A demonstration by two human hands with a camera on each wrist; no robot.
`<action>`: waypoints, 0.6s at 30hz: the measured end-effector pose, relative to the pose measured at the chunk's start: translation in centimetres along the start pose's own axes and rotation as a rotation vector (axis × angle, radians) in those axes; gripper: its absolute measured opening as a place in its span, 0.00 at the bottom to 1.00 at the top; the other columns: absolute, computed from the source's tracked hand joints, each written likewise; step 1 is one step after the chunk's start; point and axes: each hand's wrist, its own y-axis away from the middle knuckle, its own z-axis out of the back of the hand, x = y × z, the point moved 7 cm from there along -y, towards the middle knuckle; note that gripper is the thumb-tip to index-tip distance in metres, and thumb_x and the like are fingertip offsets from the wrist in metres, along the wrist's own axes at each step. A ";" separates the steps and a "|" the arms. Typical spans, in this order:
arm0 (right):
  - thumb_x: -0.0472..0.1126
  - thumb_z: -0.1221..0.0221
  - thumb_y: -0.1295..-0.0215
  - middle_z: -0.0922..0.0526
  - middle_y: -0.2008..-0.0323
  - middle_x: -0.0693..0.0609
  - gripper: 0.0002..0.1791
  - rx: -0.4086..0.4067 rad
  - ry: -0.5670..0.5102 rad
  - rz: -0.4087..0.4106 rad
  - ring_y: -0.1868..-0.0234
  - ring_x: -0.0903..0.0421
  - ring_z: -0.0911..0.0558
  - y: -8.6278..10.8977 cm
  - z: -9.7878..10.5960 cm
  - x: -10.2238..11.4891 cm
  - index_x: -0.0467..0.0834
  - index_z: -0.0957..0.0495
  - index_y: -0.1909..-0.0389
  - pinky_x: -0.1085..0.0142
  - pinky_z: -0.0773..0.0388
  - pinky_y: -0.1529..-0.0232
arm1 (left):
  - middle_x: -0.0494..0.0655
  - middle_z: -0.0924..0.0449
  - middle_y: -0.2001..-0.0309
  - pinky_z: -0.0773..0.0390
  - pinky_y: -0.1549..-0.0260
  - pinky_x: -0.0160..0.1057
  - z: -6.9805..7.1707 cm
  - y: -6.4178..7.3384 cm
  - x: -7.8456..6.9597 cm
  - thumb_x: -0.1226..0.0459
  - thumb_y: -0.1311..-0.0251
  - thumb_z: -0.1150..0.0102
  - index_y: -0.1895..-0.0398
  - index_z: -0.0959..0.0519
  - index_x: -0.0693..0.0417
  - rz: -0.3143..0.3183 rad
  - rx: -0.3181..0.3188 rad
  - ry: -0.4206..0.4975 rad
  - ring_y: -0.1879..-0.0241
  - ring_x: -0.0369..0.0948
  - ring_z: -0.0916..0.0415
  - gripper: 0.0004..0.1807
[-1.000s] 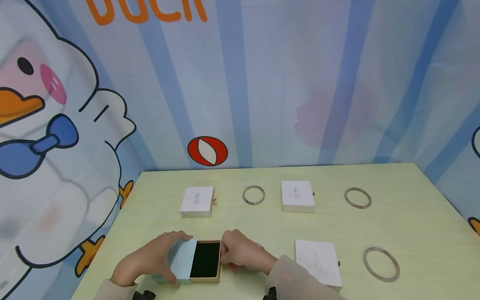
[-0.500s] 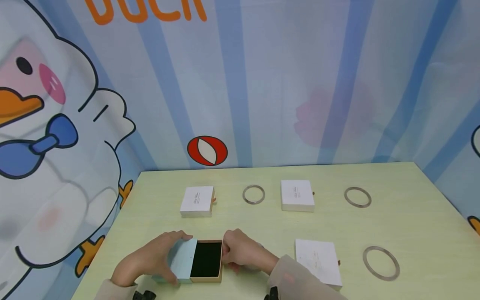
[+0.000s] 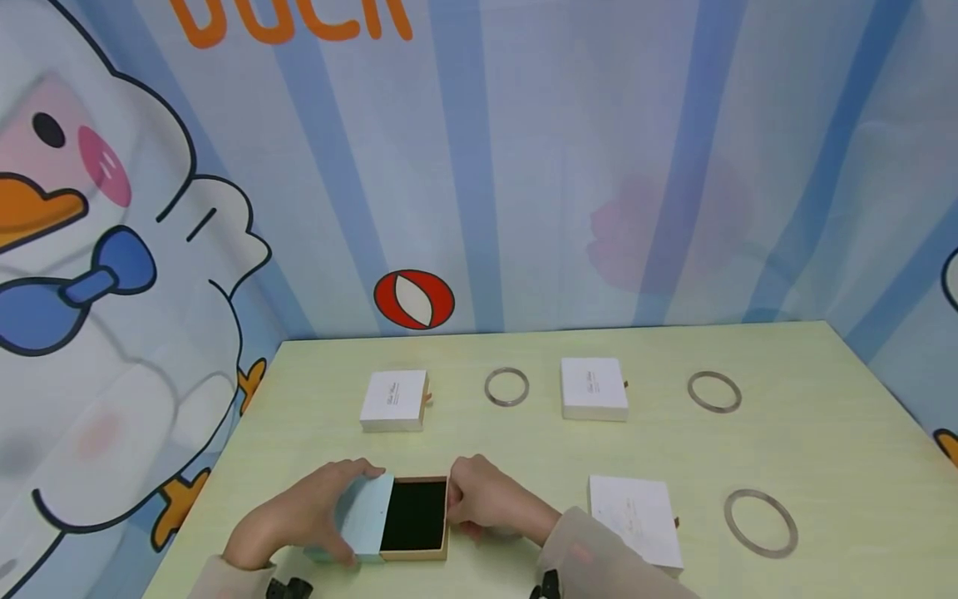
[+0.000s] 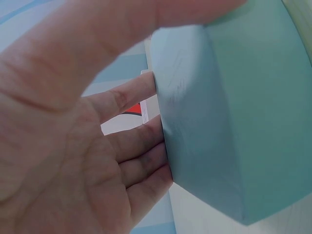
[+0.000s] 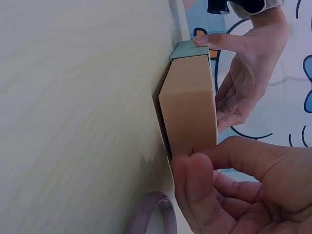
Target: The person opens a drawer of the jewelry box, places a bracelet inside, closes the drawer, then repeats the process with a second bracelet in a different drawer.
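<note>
A light blue drawer-style gift box [image 3: 364, 512] lies near the table's front edge, its tan drawer [image 5: 187, 107] with a dark lining [image 3: 415, 517] pulled partly out to the right. My left hand [image 3: 303, 512] holds the blue sleeve from the left, thumb on the near side and fingers on the far side. At the drawer's right end, my right hand [image 3: 497, 502] pinches at a small slot [image 5: 191, 149] between thumb and forefinger; the pull tab is hidden by the fingertips. Below that hand, a bangle [image 5: 141, 209] lies on the table in the right wrist view.
White boxes stand at back left [image 3: 394, 401], back centre [image 3: 595, 389] and front right [image 3: 636, 520]. Right of each lies a bangle: one at back centre [image 3: 490, 398], one at back right [image 3: 714, 408], one at front right [image 3: 756, 549]. A printed curtain [image 3: 539, 166] hangs behind the table.
My right hand has moved slightly to the right, and the tan drawer has slid a little further out of the blue sleeve. The left hand has kept its place.
</note>
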 end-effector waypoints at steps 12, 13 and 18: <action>0.24 0.36 0.42 0.23 0.91 0.46 0.16 -0.007 0.009 -0.004 0.91 0.54 0.25 0.2 0.2 0.1 0.37 0.23 0.88 0.74 0.30 0.80 | 0.51 0.29 0.39 0.31 0.44 0.66 0.0 0.0 0.0 0.59 0.75 0.11 0.34 0.29 0.51 0.018 -0.010 -0.010 0.45 0.51 0.34 0.55; 0.24 0.36 0.42 0.23 0.91 0.46 0.16 -0.004 0.004 -0.007 0.91 0.54 0.25 0.2 0.2 0.1 0.37 0.23 0.87 0.73 0.30 0.80 | 0.51 0.29 0.39 0.31 0.45 0.66 0.0 0.0 0.0 0.59 0.75 0.11 0.35 0.29 0.51 0.015 -0.010 -0.010 0.46 0.51 0.34 0.55; 0.25 0.35 0.41 0.24 0.91 0.46 0.16 0.000 -0.003 -0.006 0.91 0.53 0.25 0.3 0.1 0.0 0.36 0.23 0.87 0.73 0.28 0.78 | 0.51 0.29 0.39 0.31 0.44 0.66 0.0 0.0 0.1 0.60 0.75 0.11 0.35 0.28 0.51 0.039 -0.008 0.004 0.46 0.51 0.34 0.55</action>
